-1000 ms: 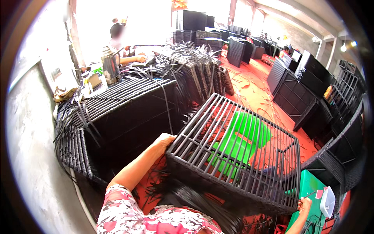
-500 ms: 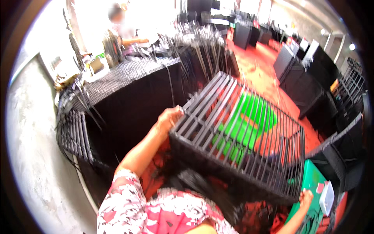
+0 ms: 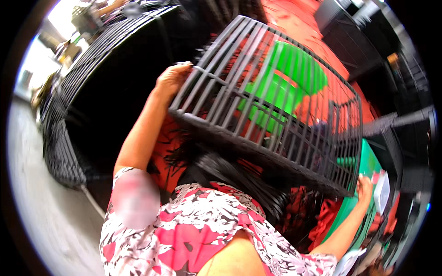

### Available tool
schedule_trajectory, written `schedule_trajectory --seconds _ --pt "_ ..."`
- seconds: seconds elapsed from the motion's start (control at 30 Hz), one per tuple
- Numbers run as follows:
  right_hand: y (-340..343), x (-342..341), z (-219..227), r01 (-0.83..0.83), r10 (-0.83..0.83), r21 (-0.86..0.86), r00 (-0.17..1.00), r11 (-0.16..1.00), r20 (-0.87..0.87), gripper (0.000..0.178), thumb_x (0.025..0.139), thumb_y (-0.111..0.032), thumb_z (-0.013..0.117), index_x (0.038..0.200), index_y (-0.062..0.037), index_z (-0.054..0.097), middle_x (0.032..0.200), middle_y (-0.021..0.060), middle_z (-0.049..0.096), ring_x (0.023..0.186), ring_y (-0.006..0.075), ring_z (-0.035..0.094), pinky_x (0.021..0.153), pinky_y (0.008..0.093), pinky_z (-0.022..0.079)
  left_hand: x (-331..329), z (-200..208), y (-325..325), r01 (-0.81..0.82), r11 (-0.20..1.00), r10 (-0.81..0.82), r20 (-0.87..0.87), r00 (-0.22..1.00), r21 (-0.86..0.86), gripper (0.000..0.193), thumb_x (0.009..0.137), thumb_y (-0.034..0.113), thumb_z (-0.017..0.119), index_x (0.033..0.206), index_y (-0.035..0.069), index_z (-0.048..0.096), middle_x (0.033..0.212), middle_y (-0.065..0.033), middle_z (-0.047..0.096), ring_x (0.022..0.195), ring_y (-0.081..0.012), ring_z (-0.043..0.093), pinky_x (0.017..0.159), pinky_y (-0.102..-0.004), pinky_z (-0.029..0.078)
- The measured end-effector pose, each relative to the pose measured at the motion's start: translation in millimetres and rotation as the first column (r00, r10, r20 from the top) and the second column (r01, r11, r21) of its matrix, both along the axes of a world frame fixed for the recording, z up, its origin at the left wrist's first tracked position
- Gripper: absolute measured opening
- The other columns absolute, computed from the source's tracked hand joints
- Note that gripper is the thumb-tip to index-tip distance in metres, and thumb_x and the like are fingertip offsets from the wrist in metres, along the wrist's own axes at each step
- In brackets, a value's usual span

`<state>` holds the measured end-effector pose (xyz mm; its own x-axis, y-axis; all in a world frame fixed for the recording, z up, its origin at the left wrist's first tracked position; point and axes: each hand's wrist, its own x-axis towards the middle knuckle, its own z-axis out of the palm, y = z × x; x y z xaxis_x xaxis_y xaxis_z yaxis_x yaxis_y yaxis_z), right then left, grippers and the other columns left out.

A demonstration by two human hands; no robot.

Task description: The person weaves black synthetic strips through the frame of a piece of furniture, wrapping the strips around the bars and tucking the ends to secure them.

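A large black slatted frame (image 3: pixel 271 115), open-looking and box-shaped, is tilted in front of my body. At its left end, my left hand (image 3: pixel 175 77) is closed around the edge. My right hand (image 3: pixel 364 187) is closed at the lower right corner, its fingers partly hidden by the frame. Between the slats a bright green plastic chair (image 3: pixel 306 69) shows on the far side. A bundle of loose black strips (image 3: pixel 225 177) lies across my lap, below the frame's near side.
Another large black woven piece (image 3: pixel 115 87) stands close on the left, beside a pale wall (image 3: pixel 27 184). A green box-like thing (image 3: pixel 368 156) with a white container (image 3: pixel 381 193) is by my right hand. More dark furniture (image 3: pixel 354 46) stands beyond on the red floor (image 3: pixel 294 14).
My view has tipped further down, so the frame and both hands sit higher in the picture. Both hands stay on the frame, which appears slightly turned.
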<state>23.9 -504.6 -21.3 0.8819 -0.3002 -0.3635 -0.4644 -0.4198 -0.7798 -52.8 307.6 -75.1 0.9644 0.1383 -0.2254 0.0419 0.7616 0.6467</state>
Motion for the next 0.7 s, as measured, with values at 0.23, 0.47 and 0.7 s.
schedule_trajectory --seconds 0.23,0.47,0.7 --pt "75.2 53.7 13.0 -0.028 0.054 -0.106 0.967 0.994 0.249 0.036 0.071 -0.024 0.073 0.053 -0.0117 0.044 0.048 -0.0021 0.040 0.041 0.0102 0.033 0.039 0.0282 0.024 59.9 -16.0 47.9 0.097 0.965 -0.066 -0.133 0.989 0.243 0.017 0.089 0.019 0.057 0.090 0.004 0.063 0.086 -0.0099 0.067 0.074 -0.0193 0.066 0.070 -0.0330 0.056" --pt "79.8 80.6 8.4 0.158 -0.137 -0.105 0.974 0.982 0.179 0.016 0.069 -0.023 0.075 0.072 -0.0111 0.065 0.063 -0.0040 0.055 0.057 0.0054 0.047 0.048 0.0207 0.033 110.3 -16.0 56.4 0.155 0.948 -0.095 -0.216 0.972 0.279 0.019 0.091 0.020 0.053 0.090 0.003 0.061 0.084 -0.0109 0.067 0.071 -0.0203 0.066 0.067 -0.0322 0.057" --pt "94.3 111.3 -4.7 0.187 -0.180 -0.019 0.963 0.982 0.201 0.014 0.069 -0.018 0.075 0.068 -0.0128 0.061 0.062 -0.0039 0.057 0.054 0.0057 0.049 0.050 0.0211 0.034 120.9 -39.6 111.0 0.055 0.920 0.039 -0.231 0.972 0.388 0.012 0.088 0.018 0.058 0.086 0.007 0.061 0.080 -0.0053 0.067 0.069 -0.0154 0.065 0.065 -0.0275 0.055"
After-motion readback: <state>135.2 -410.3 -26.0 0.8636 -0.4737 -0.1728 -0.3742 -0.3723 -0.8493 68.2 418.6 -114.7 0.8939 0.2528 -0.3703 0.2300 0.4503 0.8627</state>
